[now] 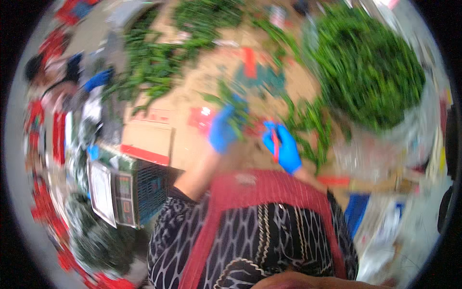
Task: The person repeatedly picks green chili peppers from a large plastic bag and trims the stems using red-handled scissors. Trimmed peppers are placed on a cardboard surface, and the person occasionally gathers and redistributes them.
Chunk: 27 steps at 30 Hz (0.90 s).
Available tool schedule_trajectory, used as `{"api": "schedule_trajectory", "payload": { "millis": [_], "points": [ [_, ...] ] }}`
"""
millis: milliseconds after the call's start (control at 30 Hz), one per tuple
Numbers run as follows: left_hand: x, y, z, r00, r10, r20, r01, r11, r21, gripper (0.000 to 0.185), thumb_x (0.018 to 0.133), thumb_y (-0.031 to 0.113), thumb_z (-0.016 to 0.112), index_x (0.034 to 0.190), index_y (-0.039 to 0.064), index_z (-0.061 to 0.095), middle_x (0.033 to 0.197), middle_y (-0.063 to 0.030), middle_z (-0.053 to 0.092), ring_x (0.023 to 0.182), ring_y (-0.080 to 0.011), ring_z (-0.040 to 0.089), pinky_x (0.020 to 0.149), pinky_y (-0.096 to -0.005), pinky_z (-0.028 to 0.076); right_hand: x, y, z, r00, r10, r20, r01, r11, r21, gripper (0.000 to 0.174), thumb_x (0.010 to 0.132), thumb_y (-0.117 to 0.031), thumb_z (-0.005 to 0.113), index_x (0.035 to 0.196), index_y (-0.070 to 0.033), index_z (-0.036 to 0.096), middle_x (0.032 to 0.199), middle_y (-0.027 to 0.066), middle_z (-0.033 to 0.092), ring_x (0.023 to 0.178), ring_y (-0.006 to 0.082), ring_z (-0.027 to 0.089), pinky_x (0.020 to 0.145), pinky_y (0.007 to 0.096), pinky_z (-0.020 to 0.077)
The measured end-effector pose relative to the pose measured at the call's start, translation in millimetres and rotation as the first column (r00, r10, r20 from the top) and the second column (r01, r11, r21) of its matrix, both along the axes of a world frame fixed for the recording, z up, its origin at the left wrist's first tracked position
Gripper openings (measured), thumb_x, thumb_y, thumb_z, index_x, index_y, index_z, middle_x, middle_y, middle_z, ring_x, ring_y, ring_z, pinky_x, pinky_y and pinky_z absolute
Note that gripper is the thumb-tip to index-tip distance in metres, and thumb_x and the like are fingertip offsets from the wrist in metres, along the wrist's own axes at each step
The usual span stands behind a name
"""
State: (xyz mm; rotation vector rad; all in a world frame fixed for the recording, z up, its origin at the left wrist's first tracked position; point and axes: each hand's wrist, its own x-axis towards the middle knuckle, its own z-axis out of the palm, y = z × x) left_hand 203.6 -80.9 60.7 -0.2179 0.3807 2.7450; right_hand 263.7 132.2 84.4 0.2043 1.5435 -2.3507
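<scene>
My left hand (221, 132), in a blue glove and blurred, grips a small bunch of leafy green vegetable (224, 93) over a cardboard-covered table (195, 151). My right hand (285, 148), gloved in the same blue, is closed around a slim red-handled tool (276, 144); its working end is too blurred to tell. Just left of my left hand lies a shiny red plastic item (200, 117). Loose green stalks (314, 119) are spread to the right of my right hand.
A large heap of greens (368, 68) fills a clear plastic bag at right. More leafy greens (151, 68) lie at the far left. A weighing scale (124, 195) stands at lower left beside a blue plastic crate (151, 188). Another person's blue-gloved hand (98, 79) is near the left edge.
</scene>
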Motion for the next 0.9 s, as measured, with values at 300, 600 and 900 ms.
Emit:
{"api": "schedule_trajectory", "payload": {
  "millis": [300, 600, 900],
  "points": [
    [16, 2, 33, 0.997, 0.078, 0.019, -0.079, 0.997, 0.019, 0.042, 0.098, 0.012, 0.054, 0.138, 0.003, 0.044, 0.135, -0.016, 0.054, 0.123, -0.0277, 0.054, 0.106, -0.04, 0.044, -22, -11, -36, 0.994, 0.087, -0.065, -0.075, 0.985, 0.158, 0.018, 0.1, -0.012, 0.05, 0.111, -0.003, 0.061, 0.083, -0.0009, 0.053, 0.075, 0.0084, 0.05, 0.065, 0.0231, 0.0435],
    [62, 0, 18, 0.986, 0.155, 0.067, -0.156, 0.988, 0.001, 0.042, 0.099, 0.015, 0.053, 0.139, 0.006, 0.045, 0.132, -0.0092, 0.057, 0.118, -0.0229, 0.057, 0.1, -0.0377, 0.047, -19, -1, -11, 0.981, 0.167, 0.095, -0.188, 0.934, 0.304, 0.013, 0.091, -0.002, 0.062, 0.103, -0.006, 0.061, 0.077, -0.0014, 0.054, 0.071, 0.0056, 0.051, 0.058, 0.0212, 0.0409],
    [43, 22, 17, 0.947, 0.314, 0.073, -0.294, 0.934, -0.206, 0.042, 0.094, 0.014, 0.06, 0.134, 0.007, 0.049, 0.118, -0.0076, 0.063, 0.102, -0.0217, 0.061, 0.085, -0.0369, 0.053, 2, -21, 24, 0.868, 0.309, -0.39, -0.055, 0.839, 0.542, 0.037, 0.082, -0.006, 0.074, 0.114, -0.003, 0.057, 0.102, 0.0059, 0.058, 0.091, 0.0144, 0.056, 0.08, 0.0299, 0.0478]
  ]
}}
